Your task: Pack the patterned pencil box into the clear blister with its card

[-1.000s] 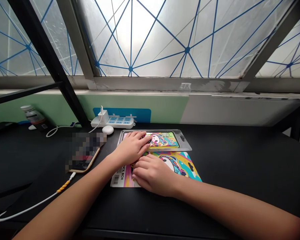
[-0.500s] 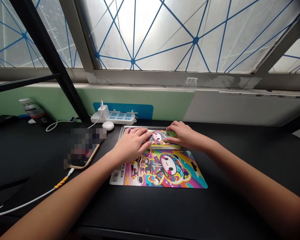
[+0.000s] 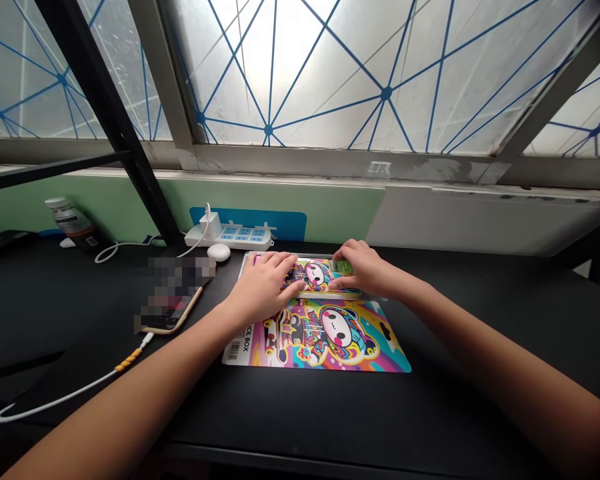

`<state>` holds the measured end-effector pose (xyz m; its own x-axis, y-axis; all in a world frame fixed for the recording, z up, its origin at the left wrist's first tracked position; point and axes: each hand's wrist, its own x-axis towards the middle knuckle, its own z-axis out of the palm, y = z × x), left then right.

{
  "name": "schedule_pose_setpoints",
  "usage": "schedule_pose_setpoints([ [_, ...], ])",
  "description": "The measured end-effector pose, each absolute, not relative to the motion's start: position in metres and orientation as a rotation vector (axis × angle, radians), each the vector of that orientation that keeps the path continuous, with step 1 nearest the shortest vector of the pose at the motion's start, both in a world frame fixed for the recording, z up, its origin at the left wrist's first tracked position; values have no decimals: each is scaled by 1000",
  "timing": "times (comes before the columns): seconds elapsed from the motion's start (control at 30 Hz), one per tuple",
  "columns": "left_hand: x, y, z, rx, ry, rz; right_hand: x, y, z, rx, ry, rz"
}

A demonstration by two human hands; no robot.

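A pencil box (image 3: 316, 275) with a bright cartoon character on its lid lies crosswise on the black desk, a clear plastic edge showing around it. My left hand (image 3: 267, 283) covers its left end, fingers over the far side and thumb at the near side. At the right end, my right hand (image 3: 363, 270) grips the box between thumb and fingers, beside a green patch on the lid. Directly in front lies a flat printed card (image 3: 325, 337) with the same character, a barcode and "CIL BOX" lettering. My left hand hides its upper left part.
Left of the card, a phone (image 3: 177, 300), partly blurred out, is plugged into a white cable (image 3: 75, 403). A power strip (image 3: 245, 235) and a round white object (image 3: 219, 253) sit near the wall. A bottle (image 3: 73, 223) and a black post (image 3: 115, 133) stand farther left.
The view has shifted slightly. Both hands keep nearly the same places on the pencil box, whose white near edge shows more plainly. The right thumb and fingers remain at its right end.
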<state>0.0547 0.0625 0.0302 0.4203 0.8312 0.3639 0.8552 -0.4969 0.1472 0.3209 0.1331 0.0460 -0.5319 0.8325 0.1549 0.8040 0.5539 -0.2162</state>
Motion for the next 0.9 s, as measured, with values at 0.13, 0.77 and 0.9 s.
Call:
schedule_pose_setpoints([
  [0.13, 47, 64, 36, -2537, -1576, -654, 319, 128, 46, -1331, -2509, 69],
  [0.77, 41, 20, 62, -2370, -1128, -914, 345, 39, 63, -884, -2227, -316],
  [0.9, 47, -16, 47, -2424, -914, -930, 364, -1, 37, -828, -2286, -366],
])
